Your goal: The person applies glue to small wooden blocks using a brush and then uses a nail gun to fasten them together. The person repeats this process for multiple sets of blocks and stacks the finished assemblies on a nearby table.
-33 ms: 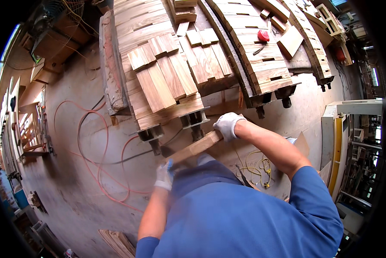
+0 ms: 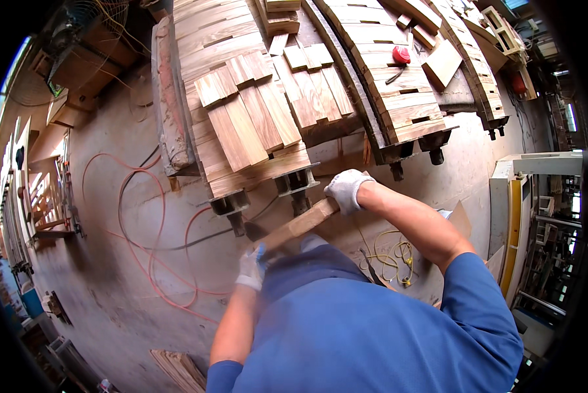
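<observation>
A short wooden board [image 2: 295,226] is held across the front of my body, its right end raised higher in the picture than its left. My right hand [image 2: 346,188], in a white knit glove, is closed around the right end. At the left end, my left hand [image 2: 250,266], in a white glove with blue on the fingers, grips the board; its fingertips are partly hidden. Just beyond the board, loose light wood pieces [image 2: 245,124] lie on a row of clamped wooden strips [image 2: 209,29]. A smaller group of wood pieces [image 2: 313,88] sits to their right.
Metal rails with clamp ends [image 2: 297,182] jut toward me. A second clamped wood row [image 2: 399,98] carries a red tape measure [image 2: 401,54]. A red hose [image 2: 151,262] loops over the floor at left; a yellow cord [image 2: 399,259] is coiled at right. Boards [image 2: 178,369] lie lower left.
</observation>
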A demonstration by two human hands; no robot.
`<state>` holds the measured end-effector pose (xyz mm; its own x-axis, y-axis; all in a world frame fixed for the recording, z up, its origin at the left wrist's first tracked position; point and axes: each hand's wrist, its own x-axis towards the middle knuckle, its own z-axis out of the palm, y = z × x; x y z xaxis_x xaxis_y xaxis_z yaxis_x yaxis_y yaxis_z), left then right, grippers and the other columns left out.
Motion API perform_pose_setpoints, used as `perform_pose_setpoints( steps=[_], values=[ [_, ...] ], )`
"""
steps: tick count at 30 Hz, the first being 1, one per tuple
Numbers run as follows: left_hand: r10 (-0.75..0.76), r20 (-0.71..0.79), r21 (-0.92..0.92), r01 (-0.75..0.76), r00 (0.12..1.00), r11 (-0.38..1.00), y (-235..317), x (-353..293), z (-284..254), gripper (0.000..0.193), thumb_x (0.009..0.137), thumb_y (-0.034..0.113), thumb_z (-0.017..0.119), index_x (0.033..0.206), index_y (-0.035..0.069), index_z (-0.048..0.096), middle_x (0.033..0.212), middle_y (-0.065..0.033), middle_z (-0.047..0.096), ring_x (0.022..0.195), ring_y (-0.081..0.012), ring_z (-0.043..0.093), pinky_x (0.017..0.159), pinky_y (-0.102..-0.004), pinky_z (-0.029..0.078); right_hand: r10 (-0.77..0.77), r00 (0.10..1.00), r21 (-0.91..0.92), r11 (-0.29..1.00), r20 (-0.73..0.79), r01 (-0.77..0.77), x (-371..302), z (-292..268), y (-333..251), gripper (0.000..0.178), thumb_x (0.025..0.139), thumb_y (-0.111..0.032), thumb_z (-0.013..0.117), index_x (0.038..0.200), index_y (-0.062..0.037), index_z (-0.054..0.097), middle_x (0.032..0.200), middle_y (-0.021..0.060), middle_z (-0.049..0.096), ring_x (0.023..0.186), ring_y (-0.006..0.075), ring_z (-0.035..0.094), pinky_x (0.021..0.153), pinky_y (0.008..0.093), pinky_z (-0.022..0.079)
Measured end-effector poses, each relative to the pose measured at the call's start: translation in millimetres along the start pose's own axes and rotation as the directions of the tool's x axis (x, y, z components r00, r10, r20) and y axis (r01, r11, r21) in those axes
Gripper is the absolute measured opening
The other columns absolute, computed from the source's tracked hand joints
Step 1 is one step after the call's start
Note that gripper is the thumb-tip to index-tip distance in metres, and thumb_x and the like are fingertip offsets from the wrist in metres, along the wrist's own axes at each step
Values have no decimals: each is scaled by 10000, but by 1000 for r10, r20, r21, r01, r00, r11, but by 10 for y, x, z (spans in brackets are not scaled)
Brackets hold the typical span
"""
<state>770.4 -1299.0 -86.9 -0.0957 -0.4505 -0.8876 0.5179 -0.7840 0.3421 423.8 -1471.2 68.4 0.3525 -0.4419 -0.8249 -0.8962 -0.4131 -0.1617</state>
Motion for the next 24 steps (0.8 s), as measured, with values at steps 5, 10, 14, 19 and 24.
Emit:
perform_pose_setpoints(
  steps=[5,10,14,19,24],
  values=[
    [-51,-18,-104,49,999,993,-14,-67,38,354,1017,153,733,1329,91,581,1151,-142,713,969,-345,743,763,-473,648,6,997,-38,999,75,-3,90,-110,-5,539,691,-302,845,1200,-140,768,1106,127,795,1051,333,767,892,461,621],
    [26,-14,-47,-27,1000,999,75,-50,-81,369,1007,130,744,1333,110,574,1144,-124,712,940,-332,740,767,-476,652,-18,998,-7,1000,-66,17,46,42,-45,408,730,-276,852,1110,-131,815,1105,140,803,1047,322,779,887,448,627],
    [7,-40,-117,-11,999,993,4,6,-28,336,1012,136,745,1303,117,578,1148,-98,713,951,-314,737,777,-483,654,-22,988,-98,995,-155,7,15,6,-89,315,759,-232,821,1045,-100,820,1055,156,808,1012,332,787,856,448,633],
    [-7,-56,-148,-1,998,989,-108,186,-22,296,1021,153,746,1276,129,598,1154,-91,715,1001,-289,729,765,-463,641,61,998,-107,992,-34,-64,-84,-306,-164,331,743,-231,816,1023,-55,828,1054,167,812,990,332,795,834,445,641],
    [80,-133,6,-79,988,997,50,210,71,274,1005,155,772,1256,105,675,1098,-80,735,876,-236,727,680,-371,623,132,991,-10,991,-20,-132,-238,-266,419,552,659,-397,866,1101,-76,786,1032,175,797,989,357,771,857,462,619]
  ],
)
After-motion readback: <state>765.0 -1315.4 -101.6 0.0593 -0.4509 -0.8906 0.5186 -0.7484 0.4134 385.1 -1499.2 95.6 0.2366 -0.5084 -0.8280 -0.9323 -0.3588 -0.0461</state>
